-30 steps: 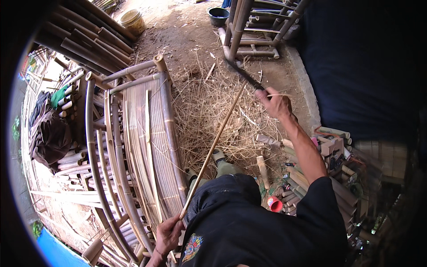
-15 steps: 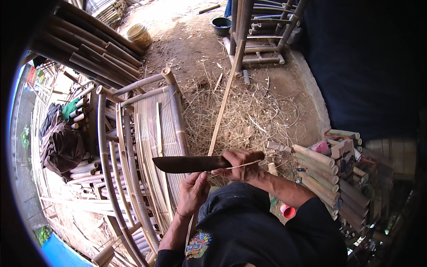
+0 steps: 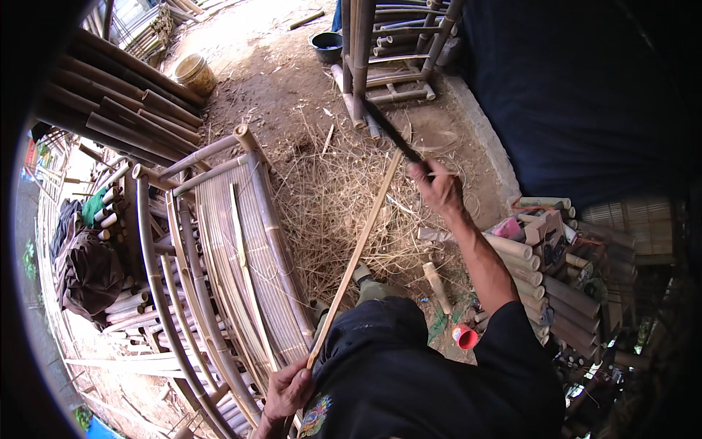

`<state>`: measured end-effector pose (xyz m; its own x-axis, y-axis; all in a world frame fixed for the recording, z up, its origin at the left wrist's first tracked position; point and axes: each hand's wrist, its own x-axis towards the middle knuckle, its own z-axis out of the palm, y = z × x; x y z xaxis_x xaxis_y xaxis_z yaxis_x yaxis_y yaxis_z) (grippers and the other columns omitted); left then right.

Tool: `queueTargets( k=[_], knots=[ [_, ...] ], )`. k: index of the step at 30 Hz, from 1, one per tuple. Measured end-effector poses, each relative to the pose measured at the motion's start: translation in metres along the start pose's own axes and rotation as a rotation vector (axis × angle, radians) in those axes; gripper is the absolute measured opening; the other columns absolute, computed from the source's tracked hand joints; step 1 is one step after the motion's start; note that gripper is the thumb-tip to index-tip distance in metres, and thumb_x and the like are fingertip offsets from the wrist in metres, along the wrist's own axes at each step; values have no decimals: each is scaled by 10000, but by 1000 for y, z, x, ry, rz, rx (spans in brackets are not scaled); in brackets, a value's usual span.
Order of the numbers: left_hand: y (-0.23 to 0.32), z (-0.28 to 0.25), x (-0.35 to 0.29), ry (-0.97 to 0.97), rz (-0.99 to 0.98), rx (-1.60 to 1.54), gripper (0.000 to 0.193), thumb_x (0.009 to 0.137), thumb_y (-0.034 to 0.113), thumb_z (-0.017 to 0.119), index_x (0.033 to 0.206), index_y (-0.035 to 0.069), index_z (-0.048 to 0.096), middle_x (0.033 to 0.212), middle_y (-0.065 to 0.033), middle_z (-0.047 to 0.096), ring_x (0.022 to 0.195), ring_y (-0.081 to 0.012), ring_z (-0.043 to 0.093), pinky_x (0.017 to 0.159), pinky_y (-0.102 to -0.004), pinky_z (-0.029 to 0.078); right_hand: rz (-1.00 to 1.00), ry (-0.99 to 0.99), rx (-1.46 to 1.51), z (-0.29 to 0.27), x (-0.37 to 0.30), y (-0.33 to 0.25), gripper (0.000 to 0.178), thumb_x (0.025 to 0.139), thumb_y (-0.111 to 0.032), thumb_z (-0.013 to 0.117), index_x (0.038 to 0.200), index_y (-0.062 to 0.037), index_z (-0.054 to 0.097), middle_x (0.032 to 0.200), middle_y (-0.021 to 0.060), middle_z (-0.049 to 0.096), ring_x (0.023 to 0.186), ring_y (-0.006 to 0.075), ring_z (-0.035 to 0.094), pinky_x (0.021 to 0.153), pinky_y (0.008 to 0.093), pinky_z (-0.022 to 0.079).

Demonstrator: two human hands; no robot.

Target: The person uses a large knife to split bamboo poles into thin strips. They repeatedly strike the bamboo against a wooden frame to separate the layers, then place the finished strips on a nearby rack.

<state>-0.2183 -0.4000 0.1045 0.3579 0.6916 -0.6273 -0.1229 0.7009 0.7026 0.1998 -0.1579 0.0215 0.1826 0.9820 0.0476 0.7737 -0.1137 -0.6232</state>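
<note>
My left hand (image 3: 288, 389) is low in the picture, its thumb and fingers closed on the near end of a long pale bamboo strip (image 3: 354, 260). The strip slants up and to the right, over the shavings. Farther out on the right, my right hand (image 3: 440, 189) grips a machete by its handle. The dark machete blade (image 3: 393, 130) points away and to the left, right by the strip's far end; I cannot tell whether they touch. On my left stands a bamboo bench (image 3: 232, 192), with another thin strip (image 3: 246, 269) lying on its slatted seat.
Bamboo shavings (image 3: 322, 219) cover the ground ahead. Cut bamboo pieces (image 3: 512, 247) are piled at the right, near a red cup (image 3: 464, 336). A bamboo frame (image 3: 398, 95) and a black basin (image 3: 326, 47) stand farther off. Thick poles (image 3: 121, 102) lie at the upper left.
My right hand has swung the machete from across my front to far out ahead. My left hand has moved down toward me with the strip's near end. The view has shifted slightly.
</note>
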Motion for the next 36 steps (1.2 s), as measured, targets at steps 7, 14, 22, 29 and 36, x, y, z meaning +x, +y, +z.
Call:
queueTargets(
  k=[7, 14, 22, 29, 36],
  knots=[
    [-19, -35, -12, -24, -147, 3, 335, 1002, 198, 544, 1203, -63, 605, 630, 36, 462, 502, -46, 361, 449, -213, 264, 318, 86, 1027, -29, 25, 24, 575, 872, -600, 603, 960, -32, 621, 617, 6, 565, 467, 70, 521, 408, 216, 425],
    [-23, -34, 1, 176, -34, 364, 233, 950, 189, 639, 1067, -12, 650, 697, 35, 568, 551, -42, 490, 496, -210, 389, 358, 176, 1188, 5, -4, -26, 223, 855, -218, 748, 933, -72, 599, 762, 14, 574, 500, 80, 518, 445, 237, 436],
    [-18, -48, 8, 179, 123, 803, 207, 944, 203, 627, 985, 5, 671, 710, -65, 611, 693, -133, 577, 632, -285, 462, 351, 141, 1291, 7, -12, -25, 281, 838, -271, 766, 940, -67, 600, 729, 9, 562, 530, 93, 518, 483, 264, 449],
    [61, -111, 2, 832, 619, 1195, 169, 949, 123, 572, 826, 22, 628, 587, -90, 549, 511, -178, 529, 468, -353, 373, 583, 149, 1329, 14, -2, -16, 422, 835, -412, 736, 1047, -86, 573, 777, 53, 615, 492, 86, 500, 439, 213, 408],
    [360, -7, -66, 878, 1369, 822, 311, 994, 251, 529, 1214, 33, 554, 829, -25, 615, 663, -70, 535, 649, -275, 400, 492, -228, 941, 75, -54, -37, 740, 800, -362, 771, 1329, -18, 384, 753, 62, 563, 461, 112, 531, 382, 240, 433]
  ],
)
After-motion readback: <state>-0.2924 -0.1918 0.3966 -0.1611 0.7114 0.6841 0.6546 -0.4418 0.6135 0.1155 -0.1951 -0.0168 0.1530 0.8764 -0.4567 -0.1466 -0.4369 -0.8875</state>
